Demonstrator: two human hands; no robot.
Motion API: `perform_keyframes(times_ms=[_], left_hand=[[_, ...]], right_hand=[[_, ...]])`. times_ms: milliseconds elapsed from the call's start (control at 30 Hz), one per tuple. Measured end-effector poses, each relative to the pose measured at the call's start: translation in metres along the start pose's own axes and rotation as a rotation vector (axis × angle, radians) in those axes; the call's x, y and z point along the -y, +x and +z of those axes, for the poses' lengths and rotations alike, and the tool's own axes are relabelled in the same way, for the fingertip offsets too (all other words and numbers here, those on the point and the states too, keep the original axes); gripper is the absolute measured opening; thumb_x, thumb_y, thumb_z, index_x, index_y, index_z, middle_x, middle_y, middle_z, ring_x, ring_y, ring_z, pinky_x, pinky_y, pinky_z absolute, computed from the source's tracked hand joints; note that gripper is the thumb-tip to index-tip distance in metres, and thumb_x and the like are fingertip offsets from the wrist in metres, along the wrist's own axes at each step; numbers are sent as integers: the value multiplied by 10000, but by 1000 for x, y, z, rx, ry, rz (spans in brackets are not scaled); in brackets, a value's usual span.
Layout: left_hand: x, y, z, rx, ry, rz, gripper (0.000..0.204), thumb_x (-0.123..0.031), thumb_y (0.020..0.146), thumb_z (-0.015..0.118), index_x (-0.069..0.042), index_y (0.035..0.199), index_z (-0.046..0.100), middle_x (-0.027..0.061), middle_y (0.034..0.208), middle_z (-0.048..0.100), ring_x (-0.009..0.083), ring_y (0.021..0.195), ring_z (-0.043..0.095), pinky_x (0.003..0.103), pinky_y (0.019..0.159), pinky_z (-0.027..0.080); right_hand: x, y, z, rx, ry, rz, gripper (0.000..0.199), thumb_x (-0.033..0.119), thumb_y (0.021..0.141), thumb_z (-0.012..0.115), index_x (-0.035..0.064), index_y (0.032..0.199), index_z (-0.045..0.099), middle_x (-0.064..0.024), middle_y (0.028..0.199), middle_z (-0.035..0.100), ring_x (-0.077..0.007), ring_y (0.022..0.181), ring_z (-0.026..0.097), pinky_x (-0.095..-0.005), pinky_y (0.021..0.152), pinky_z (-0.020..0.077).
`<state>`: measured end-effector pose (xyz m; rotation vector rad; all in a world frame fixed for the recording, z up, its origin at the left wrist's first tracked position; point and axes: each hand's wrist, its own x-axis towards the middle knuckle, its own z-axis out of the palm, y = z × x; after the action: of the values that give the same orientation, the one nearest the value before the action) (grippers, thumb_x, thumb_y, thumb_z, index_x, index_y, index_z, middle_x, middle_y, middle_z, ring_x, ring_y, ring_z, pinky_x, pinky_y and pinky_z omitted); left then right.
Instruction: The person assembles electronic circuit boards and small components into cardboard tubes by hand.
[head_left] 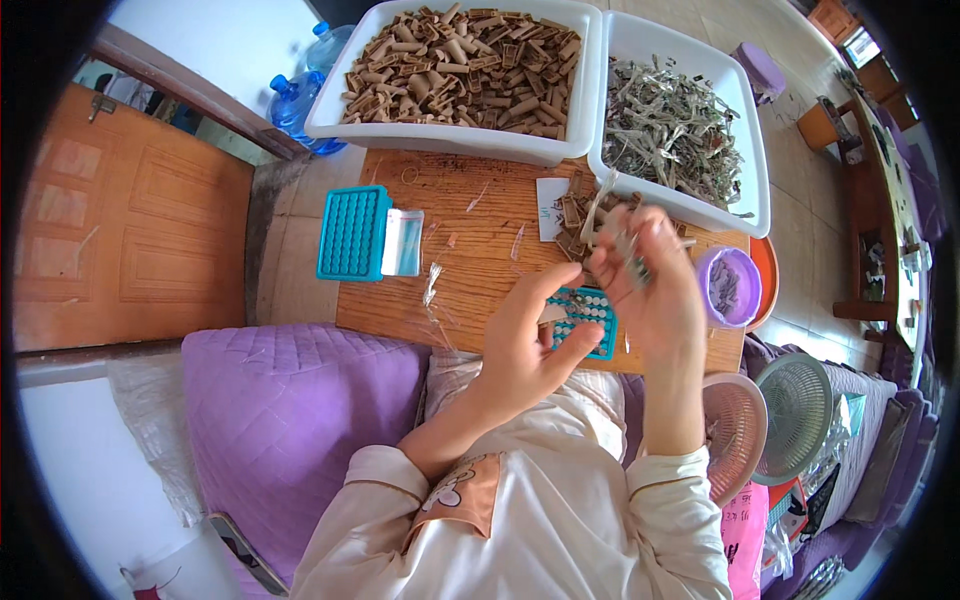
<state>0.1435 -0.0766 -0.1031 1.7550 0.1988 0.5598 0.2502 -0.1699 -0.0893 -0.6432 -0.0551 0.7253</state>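
the table (395, 305) is stretching out below the hands, its near edge running close to the lap. two white tubs are lining its far edge: the left tub (450, 143) is holding brown pieces, the right tub (762, 190) silvery strips. the right hand (648, 260) is curling its fingers, blurring over the table's right half; i cannot tell whether it is pinching a strip. the left hand (535, 335) is holding thumb and index finger apart; i cannot tell whether it is gripping the brown piece (552, 314) beside them. the rack (352, 235) is sitting at the left edge, wood showing between it and the left hand. the tray (605, 350) is lying under the fingers, near the front edge.
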Motion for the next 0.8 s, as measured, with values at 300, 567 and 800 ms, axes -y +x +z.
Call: perform_keyframes(times_ms=[300, 567, 800], left_hand=[[10, -4, 1, -64, -508, -323, 221, -95, 743, 592, -8, 923, 497, -12, 701, 514, 18, 612, 451, 152, 511, 352], [12, -10, -4, -55, -610, -259, 140, -106, 766, 574, -42, 853, 484, -17, 700, 505, 24, 590, 438, 151, 520, 343], [15, -10, -7, 12, -999, -447, 181, -179, 755, 570, -52, 815, 455, 32, 726, 515, 34, 487, 404, 180, 440, 352]], right_hand=[[-38, -34, 4, 90, -395, -184, 216, 90, 750, 577, -14, 936, 542, -95, 1014, 503, -125, 878, 480, -237, 782, 381], [-33, -55, -7, 7, -771, -294, 240, 28, 699, 609, -22, 923, 537, -86, 956, 520, -122, 830, 481, -247, 700, 401], [-32, -54, -2, -46, -946, -589, 178, 34, 693, 615, -23, 852, 559, -95, 905, 509, -153, 795, 492, -232, 649, 408]])
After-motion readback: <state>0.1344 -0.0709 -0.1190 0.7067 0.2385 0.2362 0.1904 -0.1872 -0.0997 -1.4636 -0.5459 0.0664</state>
